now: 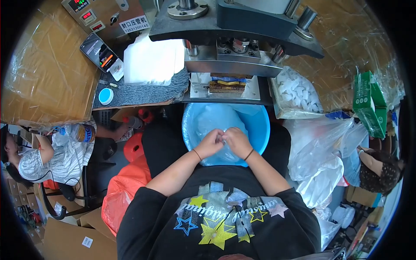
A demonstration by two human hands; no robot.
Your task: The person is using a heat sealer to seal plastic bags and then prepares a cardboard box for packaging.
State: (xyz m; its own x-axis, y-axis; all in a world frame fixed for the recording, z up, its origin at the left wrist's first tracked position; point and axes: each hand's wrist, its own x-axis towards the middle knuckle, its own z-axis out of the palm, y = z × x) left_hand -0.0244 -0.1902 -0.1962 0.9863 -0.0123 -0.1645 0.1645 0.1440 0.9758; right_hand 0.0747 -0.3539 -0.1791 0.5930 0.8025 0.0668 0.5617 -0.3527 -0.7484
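My left hand (209, 144) and my right hand (237, 142) meet over a blue tub (262, 130) between my knees. The fingers of both are bent and pinched together at the fingertips. Something small and pale may be between them, but it is too small to name. Beneath and behind the hands, a clear plastic bag (216, 119) lies bunched in the tub, partly hidden by them. Ahead of the tub stands a press machine (234, 65), its raised metal head above a small die block (227, 85).
A stack of white sheets (151, 60), a phone (99, 51) and a round blue-lidded jar (105, 96) are on the left bench. On the right stand a tray of small white pieces (299, 91) and a green box (369, 104). People sit on both sides.
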